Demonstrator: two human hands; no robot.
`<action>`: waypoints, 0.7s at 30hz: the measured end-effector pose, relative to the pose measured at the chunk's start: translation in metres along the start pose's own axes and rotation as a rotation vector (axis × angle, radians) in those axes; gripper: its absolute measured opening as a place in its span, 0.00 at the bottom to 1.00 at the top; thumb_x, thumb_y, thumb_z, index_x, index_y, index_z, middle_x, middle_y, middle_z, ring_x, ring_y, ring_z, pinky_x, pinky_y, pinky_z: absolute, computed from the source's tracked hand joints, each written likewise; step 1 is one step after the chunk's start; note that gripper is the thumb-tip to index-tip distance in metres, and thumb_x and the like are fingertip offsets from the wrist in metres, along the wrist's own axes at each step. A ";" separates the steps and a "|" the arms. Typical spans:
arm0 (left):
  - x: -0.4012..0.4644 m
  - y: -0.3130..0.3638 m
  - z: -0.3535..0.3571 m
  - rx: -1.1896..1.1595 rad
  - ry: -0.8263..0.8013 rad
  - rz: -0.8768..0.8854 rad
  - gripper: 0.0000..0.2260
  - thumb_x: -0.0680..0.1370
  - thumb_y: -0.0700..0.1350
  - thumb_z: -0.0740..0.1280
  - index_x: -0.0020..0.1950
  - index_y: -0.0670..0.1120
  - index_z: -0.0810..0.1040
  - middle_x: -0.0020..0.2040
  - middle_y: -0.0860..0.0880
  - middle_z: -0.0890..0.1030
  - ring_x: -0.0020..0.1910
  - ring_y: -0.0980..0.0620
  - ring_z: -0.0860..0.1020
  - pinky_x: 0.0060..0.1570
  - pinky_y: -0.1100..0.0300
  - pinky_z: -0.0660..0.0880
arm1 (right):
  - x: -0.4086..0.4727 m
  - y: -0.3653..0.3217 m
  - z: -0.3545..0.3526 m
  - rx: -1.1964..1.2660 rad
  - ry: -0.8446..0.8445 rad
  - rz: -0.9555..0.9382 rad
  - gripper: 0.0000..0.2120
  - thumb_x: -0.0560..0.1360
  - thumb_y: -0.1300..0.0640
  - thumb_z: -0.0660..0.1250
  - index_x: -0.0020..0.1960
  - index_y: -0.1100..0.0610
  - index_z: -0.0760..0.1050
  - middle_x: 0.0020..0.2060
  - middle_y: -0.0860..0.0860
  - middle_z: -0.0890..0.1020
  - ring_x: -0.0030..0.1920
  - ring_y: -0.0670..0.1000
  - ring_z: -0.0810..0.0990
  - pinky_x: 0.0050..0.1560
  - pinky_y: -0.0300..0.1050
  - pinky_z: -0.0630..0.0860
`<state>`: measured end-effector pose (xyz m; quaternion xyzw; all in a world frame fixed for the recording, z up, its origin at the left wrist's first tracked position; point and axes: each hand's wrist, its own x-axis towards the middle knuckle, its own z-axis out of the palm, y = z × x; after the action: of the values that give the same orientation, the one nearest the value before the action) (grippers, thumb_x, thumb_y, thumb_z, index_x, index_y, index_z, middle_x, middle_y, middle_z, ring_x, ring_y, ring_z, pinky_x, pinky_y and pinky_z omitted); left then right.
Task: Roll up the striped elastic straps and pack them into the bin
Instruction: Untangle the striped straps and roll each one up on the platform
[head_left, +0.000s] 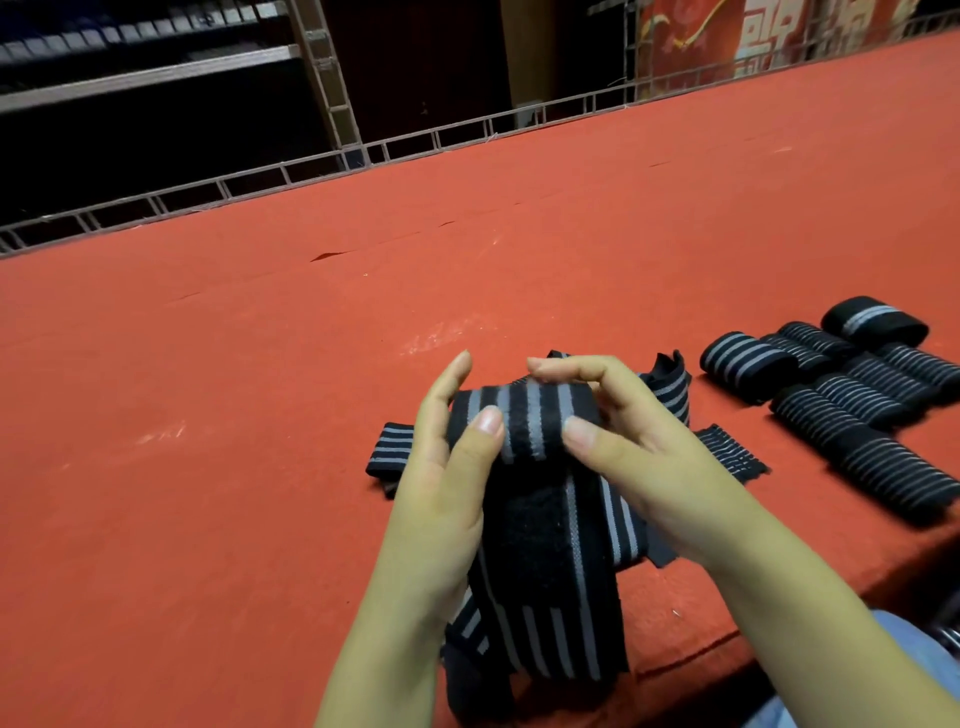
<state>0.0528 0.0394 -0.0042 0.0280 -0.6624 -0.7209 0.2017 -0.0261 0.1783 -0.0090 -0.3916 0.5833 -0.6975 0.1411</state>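
You are holding a black strap (524, 426) with grey stripes, its top end curling into a roll, the tail hanging down. More loose straps (670, 389) are lying beneath; about eight rolled ones (831, 384) are sitting right.

Red felt table (260, 389); rolled striped straps (841, 395), loose straps (387, 449) lying on it

Ahead of my fingers the red table (467, 234) lies open to the wire fence (332, 161) at its far edge. To my right a cluster of rolled straps (841, 395) blocks the way; loose straps (670, 389) crowd underneath.
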 end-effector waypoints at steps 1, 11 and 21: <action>0.000 -0.002 -0.002 0.021 -0.003 0.021 0.22 0.73 0.53 0.65 0.68 0.63 0.71 0.56 0.50 0.84 0.56 0.49 0.83 0.54 0.55 0.79 | 0.000 0.001 0.000 0.036 0.010 0.039 0.21 0.68 0.38 0.71 0.60 0.40 0.74 0.61 0.45 0.77 0.64 0.49 0.76 0.63 0.54 0.74; -0.008 -0.006 -0.002 0.191 -0.103 0.069 0.24 0.77 0.48 0.62 0.67 0.73 0.66 0.65 0.48 0.78 0.61 0.50 0.79 0.61 0.50 0.77 | 0.000 -0.004 -0.002 0.141 -0.032 0.283 0.20 0.68 0.43 0.73 0.58 0.41 0.74 0.50 0.50 0.84 0.45 0.52 0.85 0.36 0.48 0.81; 0.001 -0.009 -0.008 0.134 -0.159 -0.075 0.36 0.69 0.63 0.69 0.73 0.70 0.56 0.67 0.60 0.76 0.66 0.59 0.75 0.65 0.53 0.74 | 0.004 -0.008 0.000 -0.047 0.194 -0.080 0.15 0.68 0.54 0.73 0.53 0.47 0.76 0.44 0.44 0.83 0.46 0.44 0.82 0.46 0.38 0.78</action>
<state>0.0524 0.0321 -0.0134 0.0088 -0.7215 -0.6820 0.1189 -0.0262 0.1779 -0.0003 -0.3481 0.5943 -0.7235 0.0469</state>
